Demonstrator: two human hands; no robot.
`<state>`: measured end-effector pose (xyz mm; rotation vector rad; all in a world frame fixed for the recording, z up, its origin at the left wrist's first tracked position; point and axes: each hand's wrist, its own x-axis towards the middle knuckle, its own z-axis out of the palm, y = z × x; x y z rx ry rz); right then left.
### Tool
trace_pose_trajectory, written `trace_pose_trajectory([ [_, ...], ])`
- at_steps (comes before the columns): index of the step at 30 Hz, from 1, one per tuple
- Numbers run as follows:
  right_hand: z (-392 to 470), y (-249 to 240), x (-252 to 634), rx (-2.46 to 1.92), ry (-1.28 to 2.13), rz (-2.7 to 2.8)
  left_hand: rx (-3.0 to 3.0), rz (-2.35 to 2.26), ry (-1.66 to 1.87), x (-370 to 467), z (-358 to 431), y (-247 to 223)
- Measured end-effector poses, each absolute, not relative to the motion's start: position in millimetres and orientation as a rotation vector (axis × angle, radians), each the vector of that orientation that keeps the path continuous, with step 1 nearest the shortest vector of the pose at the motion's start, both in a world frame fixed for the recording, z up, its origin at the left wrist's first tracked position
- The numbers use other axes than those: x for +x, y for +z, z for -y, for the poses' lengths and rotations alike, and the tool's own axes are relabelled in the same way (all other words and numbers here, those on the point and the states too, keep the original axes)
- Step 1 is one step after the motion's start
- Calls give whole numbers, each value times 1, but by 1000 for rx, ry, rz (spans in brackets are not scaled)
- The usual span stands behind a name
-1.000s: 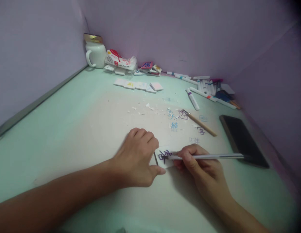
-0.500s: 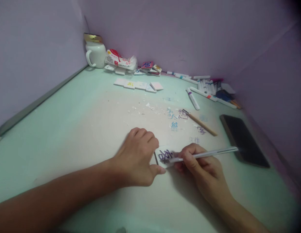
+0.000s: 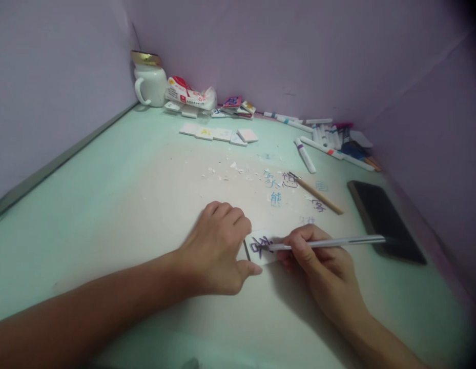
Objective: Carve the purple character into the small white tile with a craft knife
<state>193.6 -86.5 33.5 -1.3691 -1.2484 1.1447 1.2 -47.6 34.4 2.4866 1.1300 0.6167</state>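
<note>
A small white block [image 3: 267,260] with a purple character drawn on it lies on the table between my hands. My left hand [image 3: 221,251] is closed on its left end, thumb at the near edge and fingers at the far edge. A dark strip shows along that end. In my right hand [image 3: 318,261] is a slim silver pen-shaped tool [image 3: 337,242], pinched between thumb and fingers and slanting out to the right. Its tip rests over the purple strokes; whether it touches is too blurred to tell. Some right-hand fingers sit beside the block's right end.
A wooden-handled tool [image 3: 318,193] lies beyond, among characters written on the table and white scraps [image 3: 233,165]. At right is a black phone [image 3: 387,220]. Farther back are a purple-banded marker [image 3: 305,156], more markers, white blocks [image 3: 222,135], a plastic packet [image 3: 189,95] and a lidded mug [image 3: 151,84].
The tool in my right hand has turned slightly flatter, its tip shifting a little up over the character and its rear end moving right. My left hand and the block stay put.
</note>
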Motion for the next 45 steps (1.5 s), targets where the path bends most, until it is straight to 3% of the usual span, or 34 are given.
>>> trace_pose_trajectory([
  [12,90,35,188,-1386,1082,1215,2488,-1142,585,0,47,36],
  [45,85,38,189,-1354,1306,1054,2485,-1141,580,1,46,35],
])
